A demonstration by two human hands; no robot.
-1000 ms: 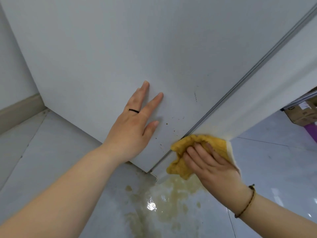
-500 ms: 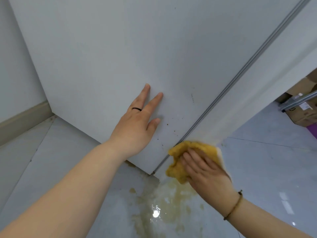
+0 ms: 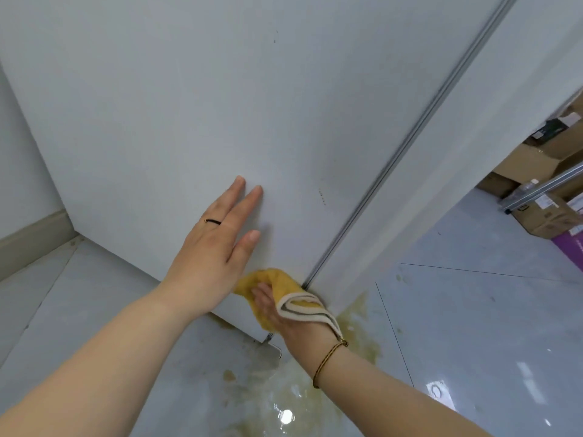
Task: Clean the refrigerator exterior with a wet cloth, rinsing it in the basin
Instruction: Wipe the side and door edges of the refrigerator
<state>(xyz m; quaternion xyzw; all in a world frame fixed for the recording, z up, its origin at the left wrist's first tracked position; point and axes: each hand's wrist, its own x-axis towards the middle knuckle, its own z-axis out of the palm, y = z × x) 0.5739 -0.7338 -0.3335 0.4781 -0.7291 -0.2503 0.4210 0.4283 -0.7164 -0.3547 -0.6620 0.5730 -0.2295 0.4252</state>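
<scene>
Currently bracing on the flat white refrigerator side panel [image 3: 189,105] with the left hand [image 3: 208,257], fingers straight, palm flat on the surface, thin black ring [image 3: 212,221] on one finger. Gripping the folded yellow cloth with white backing [image 3: 280,279] in the right hand [image 3: 271,310], fingers curled round it, pressing it to the panel's bottom corner just beside the grey metal edge strip [image 3: 410,143]. Seeing a yellowish wet puddle [image 3: 362,335] on the glossy pale floor tiles [image 3: 473,310] under the cloth, brown cardboard boxes [image 3: 536,162] well apart at far right.

matt white refrigerator [image 3: 189,105], soft yellow cloth [image 3: 277,280], glossy tiled floor [image 3: 473,326]
</scene>
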